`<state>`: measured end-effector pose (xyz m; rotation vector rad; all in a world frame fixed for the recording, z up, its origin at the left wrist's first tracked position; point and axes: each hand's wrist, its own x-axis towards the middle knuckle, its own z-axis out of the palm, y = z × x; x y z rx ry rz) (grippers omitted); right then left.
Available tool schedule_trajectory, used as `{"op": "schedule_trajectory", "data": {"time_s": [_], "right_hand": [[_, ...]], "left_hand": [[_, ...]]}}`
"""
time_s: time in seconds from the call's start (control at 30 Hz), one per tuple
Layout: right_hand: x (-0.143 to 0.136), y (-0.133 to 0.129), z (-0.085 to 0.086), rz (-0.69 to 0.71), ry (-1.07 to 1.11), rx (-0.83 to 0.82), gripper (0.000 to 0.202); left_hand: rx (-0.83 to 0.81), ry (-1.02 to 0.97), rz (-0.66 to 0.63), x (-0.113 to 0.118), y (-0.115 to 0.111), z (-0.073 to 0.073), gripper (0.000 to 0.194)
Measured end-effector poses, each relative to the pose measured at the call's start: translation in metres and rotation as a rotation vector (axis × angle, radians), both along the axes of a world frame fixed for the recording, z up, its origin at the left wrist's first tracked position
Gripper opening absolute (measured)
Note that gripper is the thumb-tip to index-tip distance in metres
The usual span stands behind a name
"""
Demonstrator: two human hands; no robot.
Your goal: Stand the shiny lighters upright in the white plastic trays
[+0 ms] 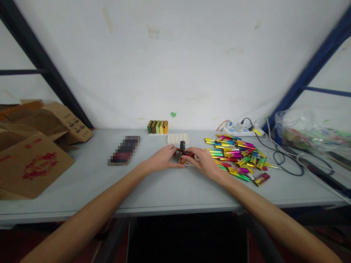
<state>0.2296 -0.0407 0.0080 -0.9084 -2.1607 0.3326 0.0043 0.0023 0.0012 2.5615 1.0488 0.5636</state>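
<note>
The person's left forearm (109, 199) and right forearm (255, 202), both bare, slant inward and forward from the lower corners. The left hand (164, 157) and right hand (202, 159) meet at the middle, close together. The left thumb stretches toward the other hand, its fingers curving above; the right fingers bend inward, partly hidden. Both wrists look nearly straight.

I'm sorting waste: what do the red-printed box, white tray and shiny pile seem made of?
Red-printed box: matte brown cardboard, judging by its creased flaps. White tray: probably moulded plastic, given its regular bumps; finish unclear. Shiny pile: glossy, metallic-looking pieces with bright glints, perhaps metal or coated plastic.
</note>
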Motion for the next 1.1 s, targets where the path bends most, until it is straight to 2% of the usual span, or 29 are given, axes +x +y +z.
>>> {"op": "schedule_trajectory", "data": {"time_s": [0.13, 0.27, 0.37, 0.43, 0.5, 0.57, 0.63, 0.7, 0.83, 0.97, 1.1], "right_hand": [[-0.001, 0.001, -0.001, -0.039, -0.131, -0.004, 0.021], [-0.003, 0.001, -0.001, -0.144, -0.284, -0.071, 0.033], [0.003, 0.005, 0.002, -0.13, -0.273, -0.098, 0.041], [0.013, 0.011, 0.008, -0.172, -0.276, -0.058, 0.045], [0.029, 0.019, 0.013, -0.281, -0.316, 0.019, 0.046], [0.05, 0.028, 0.015, -0.38, -0.395, 0.072, 0.038], [0.076, 0.037, 0.014, -0.423, -0.526, 0.052, 0.027], [0.1, 0.043, 0.011, -0.394, -0.613, -0.039, 0.025], [0.13, 0.055, 0.004, -0.26, -0.609, -0.179, 0.025], [0.136, 0.068, 0.002, -0.247, -0.584, -0.193, 0.023], [0.14, 0.076, -0.002, -0.251, -0.581, -0.178, 0.013]], "left_hand": [[0.002, 0.039, 0.004, 0.0, 0.0, 0.001, 0.062], [0.001, 0.055, 0.001, 0.0, -0.001, 0.002, 0.064], [-0.001, 0.073, 0.021, -0.001, 0.0, 0.001, 0.065], [-0.001, 0.076, 0.027, -0.001, 0.0, 0.0, 0.066], [0.001, 0.077, 0.025, -0.001, 0.0, 0.0, 0.067], [-0.003, 0.093, 0.03, -0.001, -0.001, 0.002, 0.068], [-0.008, 0.113, 0.039, 0.0, -0.002, 0.003, 0.069], [-0.01, 0.117, 0.044, 0.0, -0.003, 0.005, 0.069], [-0.009, 0.105, 0.044, 0.0, -0.003, 0.006, 0.07], [-0.011, 0.098, 0.045, -0.001, -0.001, 0.003, 0.07], [-0.011, 0.087, 0.048, -0.002, -0.001, 0.002, 0.069]]}}
